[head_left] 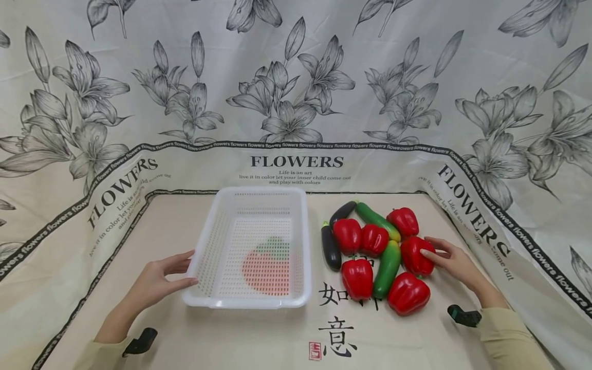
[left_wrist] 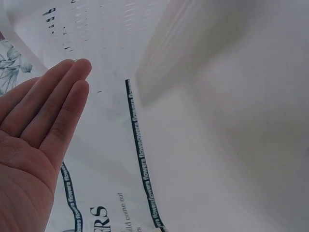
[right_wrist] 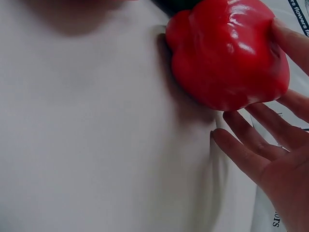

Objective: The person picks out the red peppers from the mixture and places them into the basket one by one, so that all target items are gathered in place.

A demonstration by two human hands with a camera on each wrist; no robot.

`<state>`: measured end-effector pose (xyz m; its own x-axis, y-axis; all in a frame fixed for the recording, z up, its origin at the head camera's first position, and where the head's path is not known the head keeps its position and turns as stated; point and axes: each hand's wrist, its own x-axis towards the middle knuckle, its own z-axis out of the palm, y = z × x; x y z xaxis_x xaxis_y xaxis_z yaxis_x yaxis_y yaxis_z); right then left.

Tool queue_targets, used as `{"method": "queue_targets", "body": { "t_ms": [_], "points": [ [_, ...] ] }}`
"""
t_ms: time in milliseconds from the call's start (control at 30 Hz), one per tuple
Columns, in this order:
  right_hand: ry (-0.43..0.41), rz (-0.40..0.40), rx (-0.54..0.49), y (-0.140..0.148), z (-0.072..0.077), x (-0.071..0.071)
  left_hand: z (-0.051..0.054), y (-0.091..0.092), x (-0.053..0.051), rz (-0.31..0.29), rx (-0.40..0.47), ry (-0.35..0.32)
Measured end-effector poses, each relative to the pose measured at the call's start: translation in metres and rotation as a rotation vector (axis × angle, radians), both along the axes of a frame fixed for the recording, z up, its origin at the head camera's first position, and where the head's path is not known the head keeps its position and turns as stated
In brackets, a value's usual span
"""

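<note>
My right hand [head_left: 446, 259] is at a red bell pepper [head_left: 416, 256] on the right side of the group, pinching it with the thumb on one side and fingers on the other. The right wrist view shows the thumb against this pepper [right_wrist: 231, 53], while the lower fingers spread apart from it. At the left wall of a white perforated plastic basket [head_left: 250, 300] is my left hand [head_left: 159, 277], its fingers straight and the thumb near the rim. From the left wrist the palm and extended fingers [left_wrist: 63, 101] show beside the basket wall; whether they touch it is unclear.
Several more red bell peppers [head_left: 357, 277] lie right of the basket, among green cucumber-like vegetables [head_left: 387, 270] and dark eggplants [head_left: 330, 247]. Through the basket's floor shows a red and green print [head_left: 268, 267]. Flower-printed cloth [head_left: 296, 118] stands behind and along both sides of the table.
</note>
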<state>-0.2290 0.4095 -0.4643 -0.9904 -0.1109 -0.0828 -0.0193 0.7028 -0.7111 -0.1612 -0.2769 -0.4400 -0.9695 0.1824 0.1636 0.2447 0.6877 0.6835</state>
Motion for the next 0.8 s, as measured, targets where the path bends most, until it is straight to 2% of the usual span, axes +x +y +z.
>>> {"method": "queue_targets", "body": {
  "t_ms": [167,533,800],
  "points": [
    [-0.015,0.014,0.001,0.0005,-0.0015,-0.0011,0.0001,0.0005,-0.0006,0.003,-0.005,0.004],
    [-0.106,0.020,0.003,0.0025,-0.0053,-0.0019,-0.0019,-0.0001,-0.0007,-0.001,-0.003,0.000],
    [-0.102,0.026,-0.012,0.0000,-0.0012,0.0007,-0.0017,-0.0006,-0.0026,-0.009,0.006,0.002]
  ]
}}
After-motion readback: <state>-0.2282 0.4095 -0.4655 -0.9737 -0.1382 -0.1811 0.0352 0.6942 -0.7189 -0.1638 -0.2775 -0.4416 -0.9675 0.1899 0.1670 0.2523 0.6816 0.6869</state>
